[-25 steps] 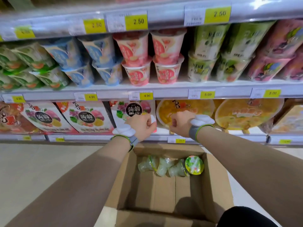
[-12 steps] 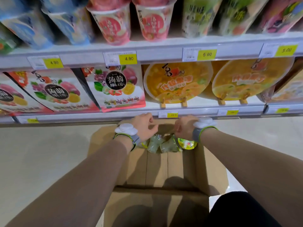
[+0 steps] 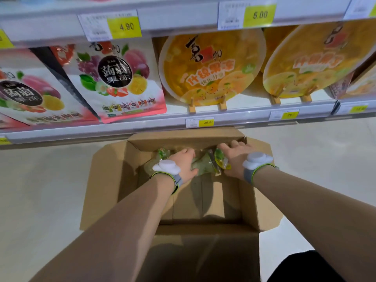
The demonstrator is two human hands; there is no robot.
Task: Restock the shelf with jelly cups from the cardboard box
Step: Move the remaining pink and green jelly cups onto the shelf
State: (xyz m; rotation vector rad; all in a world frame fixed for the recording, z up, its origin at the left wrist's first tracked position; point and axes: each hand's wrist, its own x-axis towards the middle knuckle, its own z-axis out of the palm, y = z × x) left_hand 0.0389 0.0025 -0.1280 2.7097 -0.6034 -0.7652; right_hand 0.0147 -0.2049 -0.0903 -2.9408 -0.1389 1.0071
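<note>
An open cardboard box (image 3: 105, 180) stands on the floor under the lowest shelf. Several clear jelly cups (image 3: 204, 166) with green lids lie along its far wall. My left hand (image 3: 184, 162) is down in the box, with fingers and thumb curled round a cup; another cup (image 3: 162, 154) shows just past its wrist. My right hand (image 3: 234, 157) reaches to the far wall and closes over the green-lidded cup (image 3: 220, 159) at its thumb side. Its fingertips are hidden behind the cups.
Shelf edge (image 3: 162, 125) with yellow price tags runs just above the box. On it stand fruit-jelly bags (image 3: 122, 82) at left and big round orange jelly tubs (image 3: 211, 66) on wooden stands at right. Pale floor (image 3: 40, 190) lies on both sides of the box.
My view has dropped from the upper shelves toward the box. Both hands came down from shelf height into the box and now close on the jelly cups.
</note>
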